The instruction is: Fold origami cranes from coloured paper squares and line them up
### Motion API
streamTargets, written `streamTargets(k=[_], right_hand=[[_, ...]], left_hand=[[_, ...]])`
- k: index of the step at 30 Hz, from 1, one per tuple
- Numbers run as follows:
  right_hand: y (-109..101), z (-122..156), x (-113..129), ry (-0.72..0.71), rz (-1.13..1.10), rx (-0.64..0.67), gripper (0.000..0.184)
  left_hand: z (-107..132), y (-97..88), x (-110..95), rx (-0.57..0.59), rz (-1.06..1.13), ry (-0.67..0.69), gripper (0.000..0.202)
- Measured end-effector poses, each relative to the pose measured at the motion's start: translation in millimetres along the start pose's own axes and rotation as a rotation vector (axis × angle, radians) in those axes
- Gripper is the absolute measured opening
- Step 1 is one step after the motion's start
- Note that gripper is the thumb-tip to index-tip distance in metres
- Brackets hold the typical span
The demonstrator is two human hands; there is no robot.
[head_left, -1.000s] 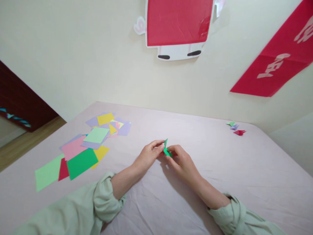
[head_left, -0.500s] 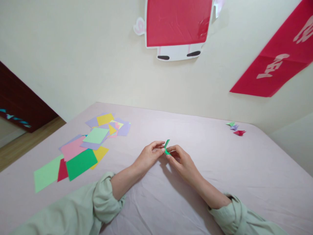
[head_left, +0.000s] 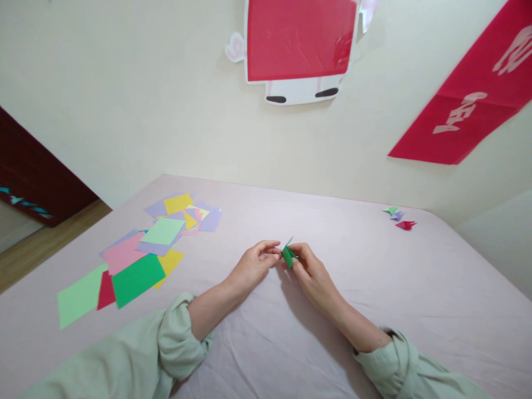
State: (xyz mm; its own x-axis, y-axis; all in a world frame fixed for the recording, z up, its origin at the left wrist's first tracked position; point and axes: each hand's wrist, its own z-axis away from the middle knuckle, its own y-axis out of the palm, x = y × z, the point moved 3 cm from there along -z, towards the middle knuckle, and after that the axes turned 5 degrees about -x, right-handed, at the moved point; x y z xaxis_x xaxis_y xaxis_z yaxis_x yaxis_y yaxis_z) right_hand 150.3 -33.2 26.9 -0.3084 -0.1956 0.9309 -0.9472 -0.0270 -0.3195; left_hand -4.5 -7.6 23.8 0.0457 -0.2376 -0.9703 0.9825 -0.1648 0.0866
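Now the green paper (head_left: 287,257), right of the sheets (head_left: 136,252), has turned a broad face toward me, exposing that side for handling, pinched in my right hand (head_left: 311,270); my left hand's (head_left: 254,267) grip I cannot tell.

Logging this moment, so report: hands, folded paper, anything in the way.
Right hand holding folded green paper. Left hand close beside it, contact unclear. Loose sheets lie left, apart from both hands.
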Motion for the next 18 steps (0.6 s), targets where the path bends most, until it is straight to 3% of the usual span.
streamTargets(k=[4,11,18], right_hand=[[-0.1,-0.1,-0.5,-0.022,0.036,-0.005,0.014],[1.0,0.1,7.6,-0.059,0.112,-0.054,0.004],[-5.3,-5.5,-4.5,0.054,-0.084,-0.158,0.013]], left_hand=[[0.9,2.0,0.4,0.030,0.021,0.002,0.041],[1.8,8.8,1.4,0.045,-0.081,0.123,0.031],[-4.8,1.3,9.7,-0.035,-0.089,0.129,0.019]])
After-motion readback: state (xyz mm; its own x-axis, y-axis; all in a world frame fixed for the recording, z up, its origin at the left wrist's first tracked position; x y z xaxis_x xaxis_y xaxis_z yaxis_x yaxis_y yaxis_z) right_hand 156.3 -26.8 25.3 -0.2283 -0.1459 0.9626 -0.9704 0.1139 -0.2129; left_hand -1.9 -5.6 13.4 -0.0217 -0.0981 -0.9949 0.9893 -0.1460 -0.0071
